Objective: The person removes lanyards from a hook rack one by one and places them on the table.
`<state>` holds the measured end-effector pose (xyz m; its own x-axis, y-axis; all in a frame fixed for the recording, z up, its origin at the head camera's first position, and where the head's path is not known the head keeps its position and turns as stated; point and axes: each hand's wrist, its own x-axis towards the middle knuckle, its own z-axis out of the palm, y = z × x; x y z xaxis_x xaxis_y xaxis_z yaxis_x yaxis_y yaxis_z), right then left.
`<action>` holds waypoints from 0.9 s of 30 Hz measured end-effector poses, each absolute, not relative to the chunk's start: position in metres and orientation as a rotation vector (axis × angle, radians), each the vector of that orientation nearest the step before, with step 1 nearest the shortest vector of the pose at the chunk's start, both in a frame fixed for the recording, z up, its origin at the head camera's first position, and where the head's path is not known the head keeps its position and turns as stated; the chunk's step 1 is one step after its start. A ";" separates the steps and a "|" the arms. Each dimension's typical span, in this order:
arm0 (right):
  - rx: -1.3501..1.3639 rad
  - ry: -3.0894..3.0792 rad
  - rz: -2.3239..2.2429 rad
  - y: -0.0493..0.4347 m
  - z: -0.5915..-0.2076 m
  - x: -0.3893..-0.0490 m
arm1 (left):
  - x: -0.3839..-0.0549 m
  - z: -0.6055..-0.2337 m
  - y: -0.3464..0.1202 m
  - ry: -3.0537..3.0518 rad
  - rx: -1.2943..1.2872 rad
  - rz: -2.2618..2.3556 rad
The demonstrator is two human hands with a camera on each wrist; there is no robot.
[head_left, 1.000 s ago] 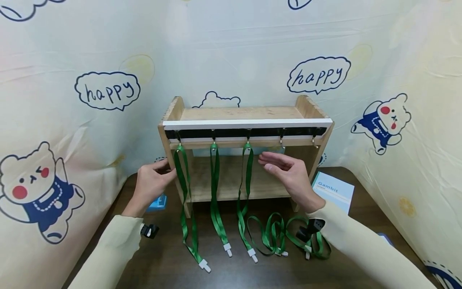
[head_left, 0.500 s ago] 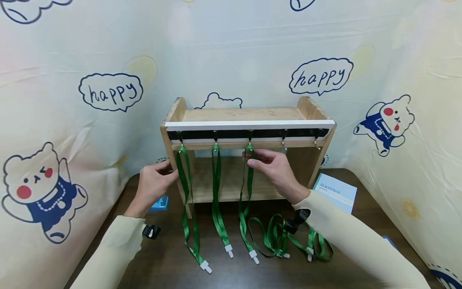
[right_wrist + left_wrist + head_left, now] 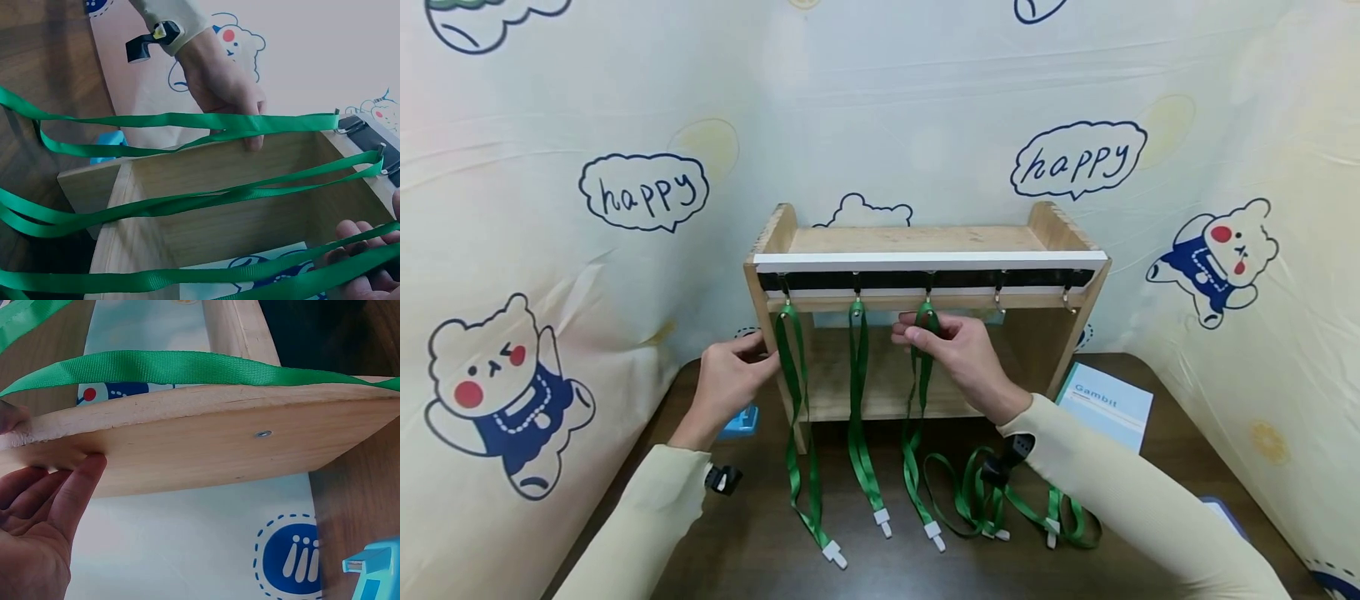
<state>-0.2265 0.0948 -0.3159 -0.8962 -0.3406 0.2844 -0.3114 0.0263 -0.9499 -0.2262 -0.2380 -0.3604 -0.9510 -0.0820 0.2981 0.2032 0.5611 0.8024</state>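
Note:
Three green lanyards hang from hooks on the front rail of a wooden shelf unit (image 3: 917,239): a left one (image 3: 792,433), a middle one (image 3: 861,450) and a right one (image 3: 912,458). My left hand (image 3: 730,379) grips the unit's left side panel (image 3: 187,450), its fingers against the outer face. At the right hanging lanyard's upper part is my right hand (image 3: 973,358), thumb in front of the strap and fingers behind it. Two more lanyards, a looped one (image 3: 967,498) and another (image 3: 1078,527), lie on the table, the latter partly behind the right sleeve.
Bare hooks, one (image 3: 998,300) and another (image 3: 1067,300), hang at the rail's right. A pale blue booklet (image 3: 1112,398) lies right of the unit on the dark table (image 3: 752,542). A light blue plastic object (image 3: 374,569) sits at its left. Printed cloth surrounds the table.
My right hand has moved left from beside the right hanging lanyard and taken its strap between thumb and fingers. The left hand keeps its hold on the side panel.

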 end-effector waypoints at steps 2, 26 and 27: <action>-0.698 2.219 -2.066 0.095 -0.316 -0.226 | -0.226 -0.361 -0.238 -2.495 -0.100 -1.338; -0.836 2.116 -2.119 0.110 -0.287 -0.200 | -0.227 -0.362 -0.239 -2.490 -0.111 -1.317; -0.848 2.118 -2.122 0.111 -0.285 -0.198 | -0.227 -0.362 -0.239 -2.489 -0.113 -1.320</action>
<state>-0.1983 0.1108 -0.2845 -0.8516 -0.3876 0.3528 -0.3521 -0.0757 -0.9329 -0.2266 -0.2389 -0.3618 -0.9453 -0.0791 0.3164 0.2176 0.5697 0.7925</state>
